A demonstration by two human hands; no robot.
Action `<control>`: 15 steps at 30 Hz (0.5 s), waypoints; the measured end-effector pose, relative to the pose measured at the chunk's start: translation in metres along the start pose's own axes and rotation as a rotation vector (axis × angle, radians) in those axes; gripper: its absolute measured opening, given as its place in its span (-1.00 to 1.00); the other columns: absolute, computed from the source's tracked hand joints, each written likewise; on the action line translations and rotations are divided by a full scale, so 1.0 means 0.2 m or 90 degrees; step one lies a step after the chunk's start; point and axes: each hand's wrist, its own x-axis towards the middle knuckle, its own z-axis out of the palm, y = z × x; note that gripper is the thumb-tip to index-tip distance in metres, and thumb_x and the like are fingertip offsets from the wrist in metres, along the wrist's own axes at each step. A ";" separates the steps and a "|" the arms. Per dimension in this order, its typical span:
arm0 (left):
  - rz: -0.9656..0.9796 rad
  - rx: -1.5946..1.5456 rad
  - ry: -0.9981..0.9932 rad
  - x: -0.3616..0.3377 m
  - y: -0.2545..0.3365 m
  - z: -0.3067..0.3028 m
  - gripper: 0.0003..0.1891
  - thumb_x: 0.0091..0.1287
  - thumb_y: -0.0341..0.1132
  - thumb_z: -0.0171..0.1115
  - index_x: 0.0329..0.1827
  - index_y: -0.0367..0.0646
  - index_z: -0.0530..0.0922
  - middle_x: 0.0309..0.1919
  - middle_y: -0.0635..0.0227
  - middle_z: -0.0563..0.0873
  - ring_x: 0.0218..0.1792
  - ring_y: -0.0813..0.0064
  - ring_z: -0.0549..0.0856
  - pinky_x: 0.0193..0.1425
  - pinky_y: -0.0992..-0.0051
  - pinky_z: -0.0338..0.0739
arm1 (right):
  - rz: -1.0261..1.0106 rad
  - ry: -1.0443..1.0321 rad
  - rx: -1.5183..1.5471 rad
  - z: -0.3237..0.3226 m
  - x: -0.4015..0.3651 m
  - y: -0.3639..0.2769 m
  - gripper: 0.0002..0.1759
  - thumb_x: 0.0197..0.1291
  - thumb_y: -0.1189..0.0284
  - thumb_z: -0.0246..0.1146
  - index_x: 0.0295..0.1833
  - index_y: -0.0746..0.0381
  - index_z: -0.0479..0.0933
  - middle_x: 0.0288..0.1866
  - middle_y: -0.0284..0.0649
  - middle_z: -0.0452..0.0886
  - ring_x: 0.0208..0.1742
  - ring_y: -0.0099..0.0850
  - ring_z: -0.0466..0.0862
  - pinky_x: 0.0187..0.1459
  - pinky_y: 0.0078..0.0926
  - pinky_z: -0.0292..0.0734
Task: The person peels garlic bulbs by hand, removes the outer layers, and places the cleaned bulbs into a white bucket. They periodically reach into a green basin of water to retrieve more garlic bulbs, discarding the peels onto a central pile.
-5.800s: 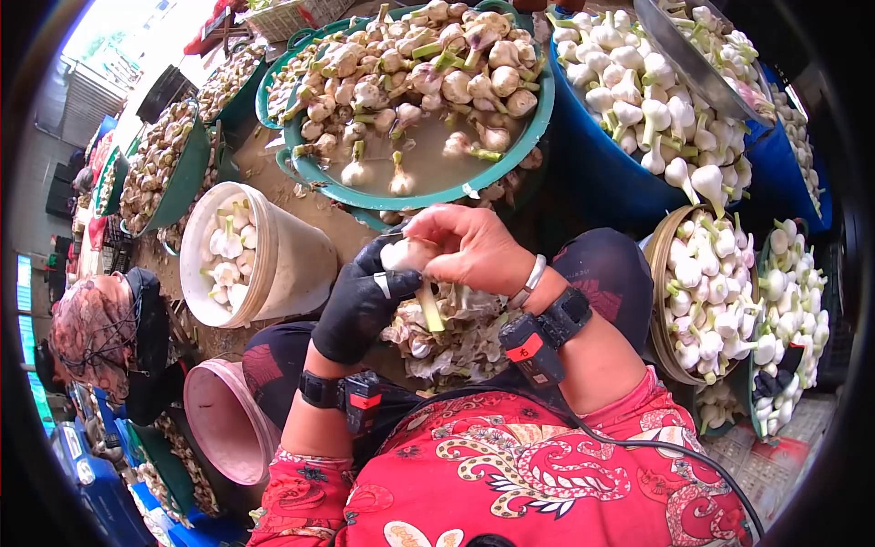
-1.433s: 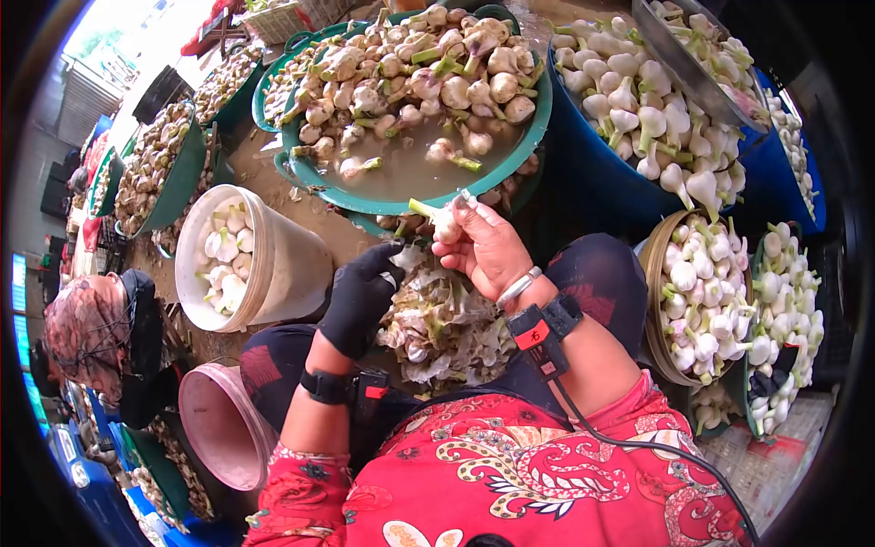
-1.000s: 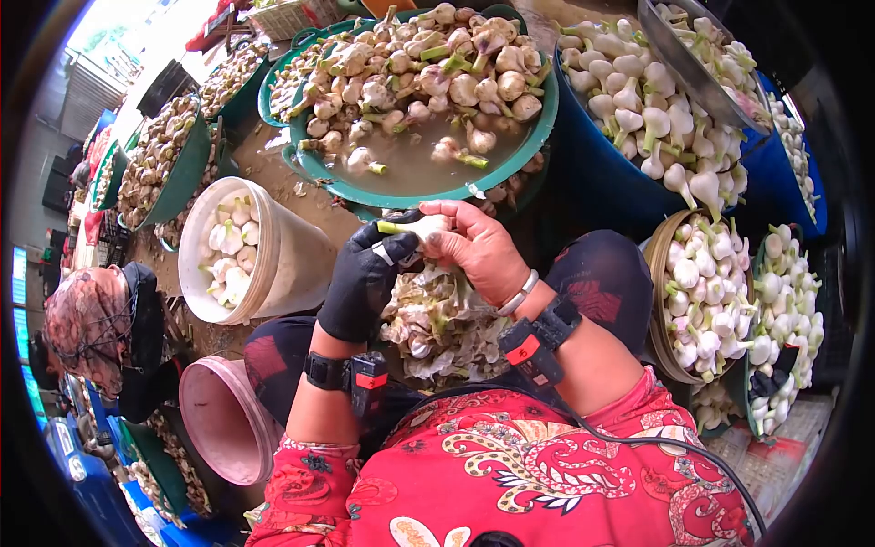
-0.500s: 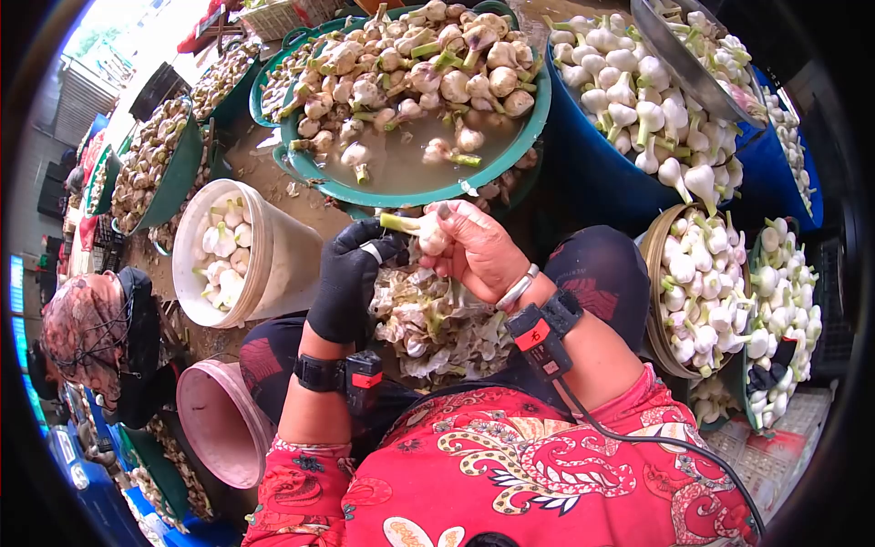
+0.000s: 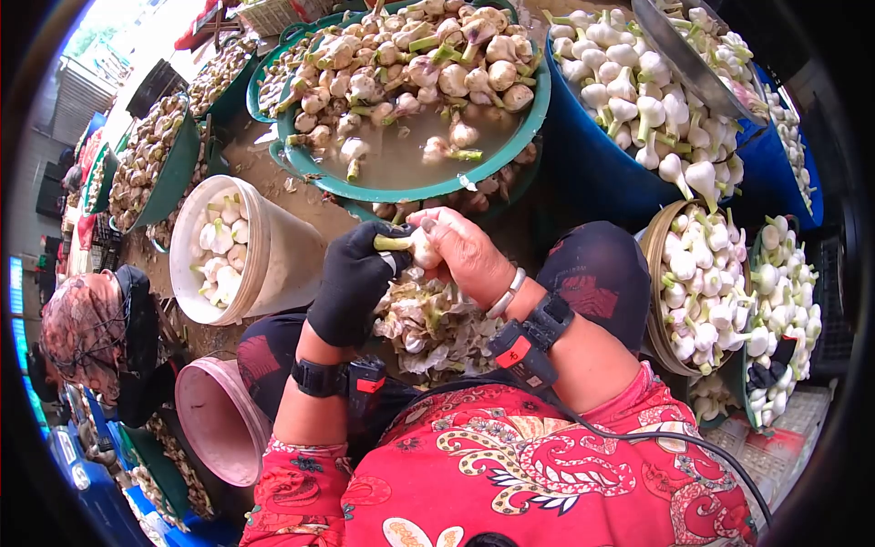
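Garlic bulb (image 5: 425,250) up between both hands, above peelings pile (image 5: 428,333); long axis roughly level, stem (image 5: 390,243) pointing to person's left. Right hand (image 5: 472,260) pinches the bulb; gloved left hand (image 5: 355,281) curled at the stem, can't tell if gripping. Brown littered floor (image 5: 260,173); green tub (image 5: 401,195) of garlic heads (image 5: 437,68) ahead, white bucket (image 5: 290,260) left, blue barrel (image 5: 583,169) right.

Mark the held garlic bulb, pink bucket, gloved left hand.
Held garlic bulb (image 5: 423,250): head view, bulb's side.
Pink bucket (image 5: 211,421): head view, inner wall.
Gloved left hand (image 5: 354,280): head view, back of hand.
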 end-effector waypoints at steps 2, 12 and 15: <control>0.255 0.428 0.035 0.00 -0.01 -0.01 -0.80 0.08 -0.52 0.25 -0.20 -0.22 0.62 -0.42 0.32 0.69 -0.41 0.53 0.65 -0.26 0.51 0.55 | 0.020 0.047 0.014 0.00 0.00 0.02 -0.68 0.42 0.22 -0.03 -0.04 0.26 0.44 -0.43 -0.37 0.50 -0.52 -0.64 0.44 -0.54 -0.68 0.38; 0.127 0.075 0.018 0.05 0.00 -0.06 -0.53 0.12 -0.62 0.09 0.17 -0.32 0.49 -0.15 0.32 0.69 -0.16 0.50 0.65 -0.04 0.52 0.56 | 0.310 -0.193 0.205 -0.07 0.01 -0.04 -0.65 0.38 0.15 -0.02 -0.05 0.21 0.46 -0.40 -0.13 0.64 -0.57 -0.45 0.60 -0.60 -0.61 0.41; -0.055 -0.047 0.003 -0.05 0.02 -0.08 -0.64 0.23 -0.54 0.10 0.12 -0.30 0.53 -0.13 0.32 0.67 -0.16 0.60 0.62 -0.10 0.57 0.54 | 0.270 -0.124 0.182 -0.12 0.05 -0.02 -0.66 0.41 0.19 -0.06 0.12 0.16 0.39 -0.30 -0.12 0.65 -0.48 -0.44 0.64 -0.56 -0.61 0.45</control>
